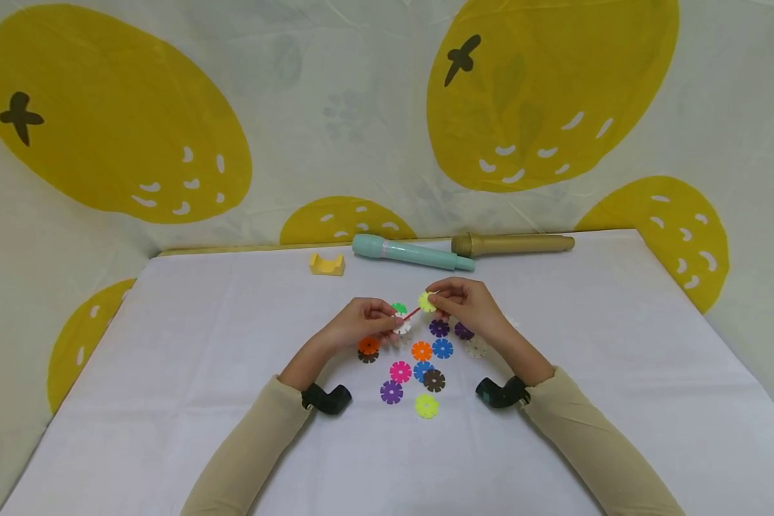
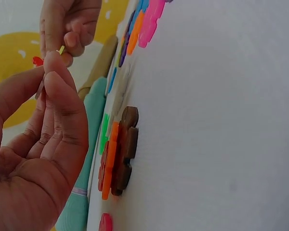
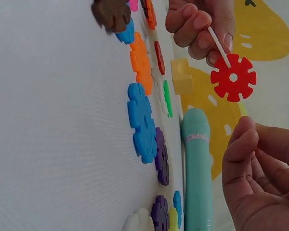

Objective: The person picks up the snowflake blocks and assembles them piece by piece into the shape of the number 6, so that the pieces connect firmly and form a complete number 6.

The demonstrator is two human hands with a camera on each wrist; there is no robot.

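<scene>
Both hands are raised over the worktop (image 1: pixel 219 337), thumbs closed against fingers. The left hand (image 1: pixel 368 320) pinches a white disc (image 1: pixel 402 325) by its edge; the right hand (image 1: pixel 464 301) pinches a yellow disc (image 1: pixel 428 302). From the head, a red disc (image 3: pixel 221 79) between them is just a thin line; the right wrist view shows it nearly face-on, slotted and joined to the white one. Whether the yellow disc touches it, I cannot tell.

The left wrist view shows a second red disc (image 2: pixel 102 166) beside an orange disc (image 2: pixel 111 159) and a brown disc (image 2: pixel 130 149), an area the left hand partly covers from above.

Along the far edge lie a teal microphone (image 1: pixel 419 254) and a gold microphone (image 1: pixel 516 244), with a yellow block (image 1: pixel 327 266) to their left. Loose discs lie between the forearms, another yellow disc (image 1: pixel 419 408) nearest the person. Plain white cloth spreads widely to both sides, leaving room outside each forearm.
</scene>
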